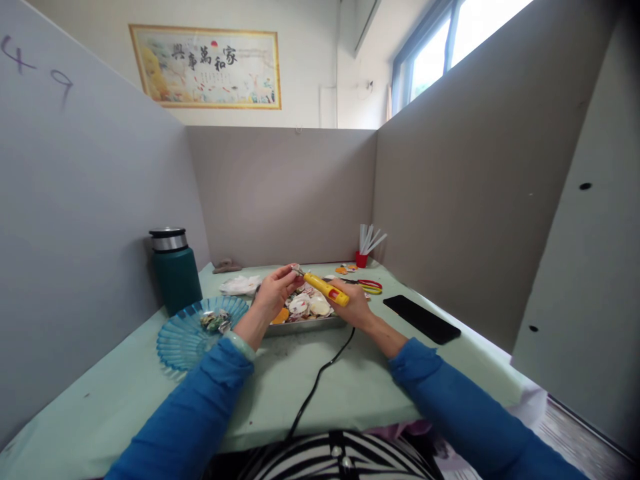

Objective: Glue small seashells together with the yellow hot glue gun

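Risk: right hand (356, 305) clamps yellow corded glue gun (327, 289); nozzle at 10 o'clock touches small shell piece (298, 269) pinched by left hand (275, 291); fingertip burn likely.

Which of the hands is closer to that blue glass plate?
Left. The left hand is just up and right of the blue plate; the right hand, holding the yellow tool, sits farther right.

Head camera, looking forward-down over table (350, 387), close range.

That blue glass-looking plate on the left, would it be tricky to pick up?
Probably somewhat. The blue plate looks like ribbed glass, so likely stiff, heavy for its size and breakable. Its shallow, flat shape should not tip, but the small shells in it could slide if tilted.
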`<state>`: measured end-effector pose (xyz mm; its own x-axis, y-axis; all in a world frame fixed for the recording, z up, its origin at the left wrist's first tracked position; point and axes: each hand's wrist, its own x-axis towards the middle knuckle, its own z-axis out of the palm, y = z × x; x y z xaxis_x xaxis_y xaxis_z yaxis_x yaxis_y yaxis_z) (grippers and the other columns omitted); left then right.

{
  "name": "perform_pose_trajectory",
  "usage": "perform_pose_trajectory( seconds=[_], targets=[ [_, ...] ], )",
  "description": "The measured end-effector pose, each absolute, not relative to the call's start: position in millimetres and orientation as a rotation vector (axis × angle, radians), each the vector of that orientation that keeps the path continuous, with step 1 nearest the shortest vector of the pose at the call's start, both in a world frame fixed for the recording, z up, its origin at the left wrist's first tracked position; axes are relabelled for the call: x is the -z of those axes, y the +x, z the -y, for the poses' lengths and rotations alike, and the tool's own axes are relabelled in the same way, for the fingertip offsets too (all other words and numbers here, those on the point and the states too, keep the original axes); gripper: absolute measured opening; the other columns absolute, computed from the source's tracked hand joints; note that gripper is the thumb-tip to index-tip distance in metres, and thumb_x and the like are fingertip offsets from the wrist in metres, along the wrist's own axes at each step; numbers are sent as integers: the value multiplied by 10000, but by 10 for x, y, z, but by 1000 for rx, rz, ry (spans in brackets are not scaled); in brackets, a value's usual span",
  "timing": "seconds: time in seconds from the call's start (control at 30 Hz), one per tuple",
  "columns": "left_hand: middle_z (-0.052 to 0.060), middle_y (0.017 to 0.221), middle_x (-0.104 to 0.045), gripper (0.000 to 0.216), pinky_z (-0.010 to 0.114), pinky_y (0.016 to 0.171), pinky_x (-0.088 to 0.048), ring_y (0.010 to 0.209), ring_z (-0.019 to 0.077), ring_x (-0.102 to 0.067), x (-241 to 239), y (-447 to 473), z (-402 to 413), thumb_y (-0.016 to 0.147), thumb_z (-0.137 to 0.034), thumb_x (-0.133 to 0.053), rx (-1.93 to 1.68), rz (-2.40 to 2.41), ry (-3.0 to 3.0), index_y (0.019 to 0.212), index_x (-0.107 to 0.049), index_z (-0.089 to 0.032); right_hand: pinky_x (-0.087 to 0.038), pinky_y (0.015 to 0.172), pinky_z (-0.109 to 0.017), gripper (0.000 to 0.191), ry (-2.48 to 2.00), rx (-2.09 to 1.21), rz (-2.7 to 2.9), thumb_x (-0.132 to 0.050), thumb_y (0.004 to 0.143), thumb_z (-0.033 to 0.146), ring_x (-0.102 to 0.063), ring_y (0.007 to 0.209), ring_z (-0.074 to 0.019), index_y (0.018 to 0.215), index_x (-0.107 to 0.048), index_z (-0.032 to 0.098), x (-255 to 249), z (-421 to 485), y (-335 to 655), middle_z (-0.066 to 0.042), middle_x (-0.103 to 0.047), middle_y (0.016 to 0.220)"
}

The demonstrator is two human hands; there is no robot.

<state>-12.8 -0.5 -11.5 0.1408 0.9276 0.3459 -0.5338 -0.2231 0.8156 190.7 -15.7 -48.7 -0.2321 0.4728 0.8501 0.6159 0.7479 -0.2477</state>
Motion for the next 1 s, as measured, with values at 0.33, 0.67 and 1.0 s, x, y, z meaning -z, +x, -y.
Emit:
perform_pose_trajectory(
  seconds=[0.33, 0.67, 1.0],
  targets=[
    [53, 811, -679, 292, 332, 830, -518, 738, 156, -669, 112, -120, 13, 641, -139, -753, -1441, -489, 1121, 915, -654, -109, -388, 564, -210, 127, -836, 172, 1872, -559, 776, 253, -535, 574, -119, 851, -638, 188, 456, 181, 1904, -19, -649, 701],
    [79, 904, -690, 282, 345, 842, -516, 767, 163, -670, 138, -111, 10, 636, -139, -764, -1430, -510, 1143, 904, -684, -104, -389, 579, -209, 132, -847, 157, 1881, -563, 781, 244, -546, 600, -124, 883, -632, 195, 504, 133, 1916, -16, -646, 715],
    [87, 861, -706, 308, 337, 846, -522, 738, 157, -672, 138, -126, -2, 643, -149, -760, -1405, -505, 1148, 938, -692, -91, -386, 572, -207, 135, -845, 146, 1871, -563, 782, 254, -536, 572, -120, 880, -631, 191, 487, 135, 1913, -9, -631, 676]
  ],
)
